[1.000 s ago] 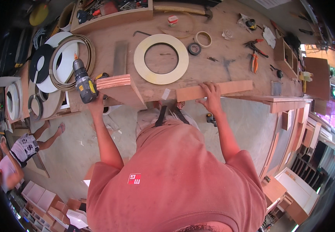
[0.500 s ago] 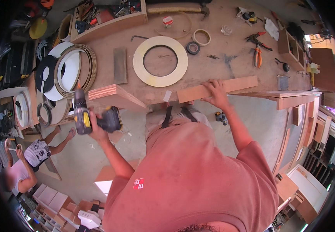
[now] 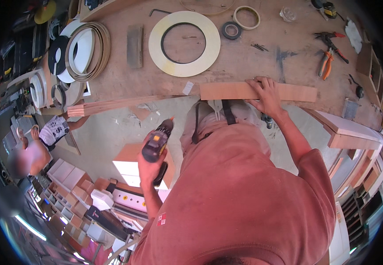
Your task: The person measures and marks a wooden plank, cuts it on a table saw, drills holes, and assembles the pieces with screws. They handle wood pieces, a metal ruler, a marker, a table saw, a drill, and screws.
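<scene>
A black cordless drill with yellow marks is gripped in my left hand, out in front of the bench edge. Its orange-tipped bit points away from me, toward the bench. My right hand lies across a narrow wooden board at the bench's front edge, fingers over the top and thumb along the near side. To the left, a long layered plywood edge runs along the front of the workbench. A small pale label sits beside the board's left end.
On the bench are a large cream roll of edging, black tape, a dark flat block, orange-handled pliers and several screws. Coiled edging stands at left. Another person works at far left; cabinets stand behind.
My left hand has brought the drill right and nearer to me, away from the layered plywood's end. My right hand stays on the wooden board. The whole view has shifted.
</scene>
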### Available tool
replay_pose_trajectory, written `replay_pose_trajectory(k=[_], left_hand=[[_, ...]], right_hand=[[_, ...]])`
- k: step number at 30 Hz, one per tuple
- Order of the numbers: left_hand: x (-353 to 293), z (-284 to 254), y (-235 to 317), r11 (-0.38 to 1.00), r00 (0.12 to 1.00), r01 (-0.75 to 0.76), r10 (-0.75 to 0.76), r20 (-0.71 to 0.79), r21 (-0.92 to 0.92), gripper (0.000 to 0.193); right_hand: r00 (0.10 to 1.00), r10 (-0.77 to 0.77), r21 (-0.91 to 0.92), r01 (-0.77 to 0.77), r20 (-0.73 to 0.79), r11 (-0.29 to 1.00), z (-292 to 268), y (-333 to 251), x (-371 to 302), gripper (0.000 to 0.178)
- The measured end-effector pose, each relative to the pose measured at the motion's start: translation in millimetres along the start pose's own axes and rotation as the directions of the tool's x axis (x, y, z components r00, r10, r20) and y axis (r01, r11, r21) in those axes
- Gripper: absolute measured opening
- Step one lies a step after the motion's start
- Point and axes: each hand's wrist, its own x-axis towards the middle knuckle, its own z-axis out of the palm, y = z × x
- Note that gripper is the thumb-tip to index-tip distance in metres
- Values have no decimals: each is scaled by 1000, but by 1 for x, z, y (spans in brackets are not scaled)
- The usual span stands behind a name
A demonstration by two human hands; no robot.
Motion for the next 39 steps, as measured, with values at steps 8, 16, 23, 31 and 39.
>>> replay_pose_trajectory(k=[8, 16, 23, 31, 39], left_hand=[[37, 85, 67, 984, 980, -180, 180, 81, -2, 74], [53, 98, 83, 969, 964, -241, 232, 130, 59, 78], [58, 95, 92, 971, 966, -218, 201, 162, 96, 79], [62, 93, 96, 972, 963, -204, 179, 203, 112, 80], [63, 91, 99, 966, 956, -225, 193, 222, 130, 75]], right_hand=[[999, -38, -2, 38, -32, 999, 4, 4, 3, 74], [996, -45, 35, 47, -71, 998, 2, 3, 2, 72], [997, -40, 51, 43, -66, 998, 3, 4, 2, 72], [998, -31, 54, 33, -46, 998, 2, 5, 2, 72], [999, -23, 50, 24, -24, 998, 3, 5, 1, 73]])
